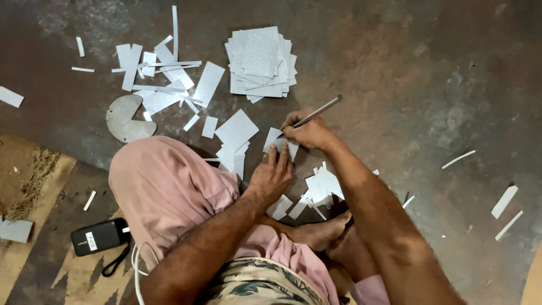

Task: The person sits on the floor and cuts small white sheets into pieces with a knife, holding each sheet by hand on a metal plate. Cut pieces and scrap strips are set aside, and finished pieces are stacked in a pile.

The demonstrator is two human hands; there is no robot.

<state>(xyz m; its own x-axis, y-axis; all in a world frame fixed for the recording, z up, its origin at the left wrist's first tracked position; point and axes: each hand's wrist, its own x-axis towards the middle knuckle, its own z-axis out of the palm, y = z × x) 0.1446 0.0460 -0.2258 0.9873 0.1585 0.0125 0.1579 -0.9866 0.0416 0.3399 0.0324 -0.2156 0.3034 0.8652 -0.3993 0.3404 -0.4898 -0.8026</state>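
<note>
A small square piece of grey sheet metal (275, 141) lies on the dark floor in front of my knee. My left hand (271, 176) presses flat on its near edge. My right hand (307, 131) grips a thin metal scribing rod (319, 110), with the tip resting on the sheet's top corner. A stack of square cut sheets (260, 62) lies further ahead. Another loose square sheet (237, 130) sits just left of the one being held.
Scattered metal strips and offcuts (164, 73) and a rounded sheet piece (125, 118) lie at the upper left. More scraps (319, 186) sit near my bare foot (319, 230). A black box with a strap (100, 237) rests lower left. Strips (504, 202) lie at right.
</note>
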